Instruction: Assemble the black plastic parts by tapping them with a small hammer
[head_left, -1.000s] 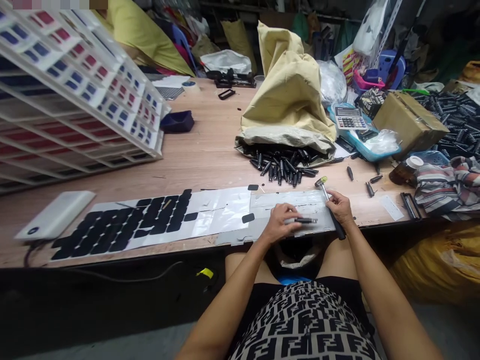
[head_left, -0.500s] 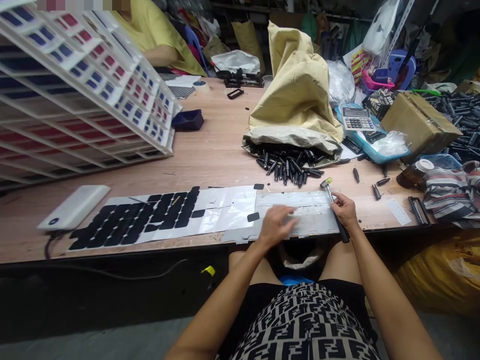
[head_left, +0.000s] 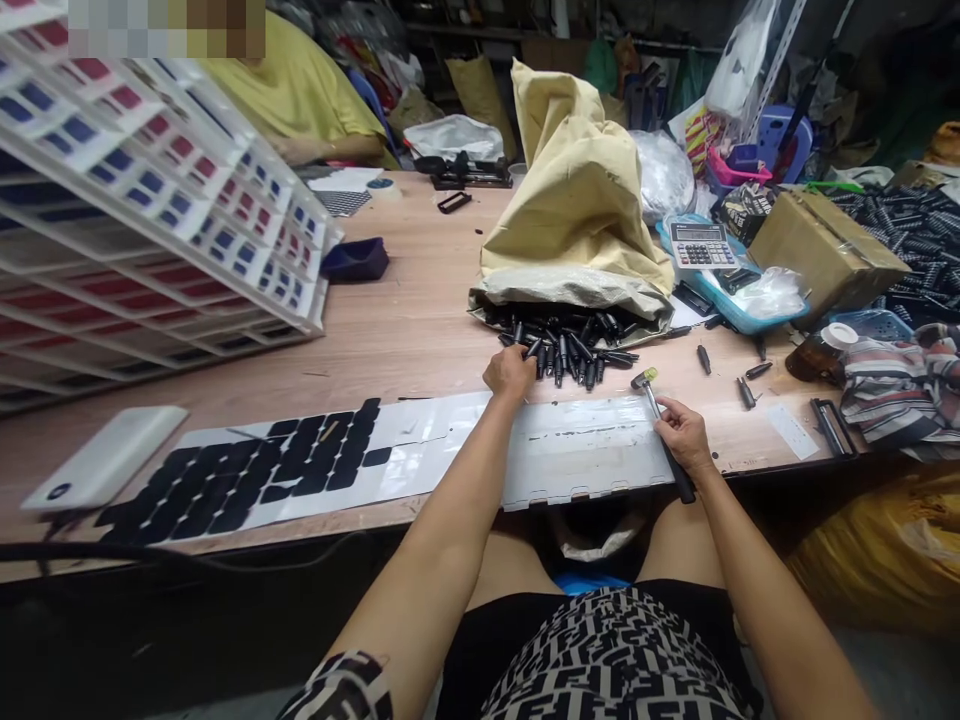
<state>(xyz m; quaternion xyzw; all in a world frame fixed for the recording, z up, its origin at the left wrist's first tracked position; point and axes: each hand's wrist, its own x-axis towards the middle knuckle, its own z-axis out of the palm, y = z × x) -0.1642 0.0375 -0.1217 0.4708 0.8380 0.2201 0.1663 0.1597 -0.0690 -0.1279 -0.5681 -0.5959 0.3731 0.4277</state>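
Observation:
My left hand [head_left: 511,372] reaches to the left edge of a pile of small black tapered parts [head_left: 574,352]. Its fingers are closed at one of the parts there, though the fingertips are partly hidden. In my right hand [head_left: 681,432] is a small hammer [head_left: 650,393] with a yellowish head, a metal shaft and a black handle, tilted over the board's right end. Below both hands lies a flat grey-white board [head_left: 585,450] along the table's front edge. My left forearm crosses its left end.
The pile spills from a beige sack [head_left: 577,200]. A white sheet with black pieces [head_left: 247,465] and a white box-like device [head_left: 109,455] lie left. A white plastic crate [head_left: 285,280] leans behind. Right are a calculator [head_left: 701,245], carton [head_left: 825,250] and jar [head_left: 821,350]. Another person's yellow sleeve [head_left: 322,90] shows behind.
My left hand has moved from above the board, fingers spread, forward and left to the pile, where it closes. The right hand keeps the hammer in nearly the same place. The view has shifted slightly.

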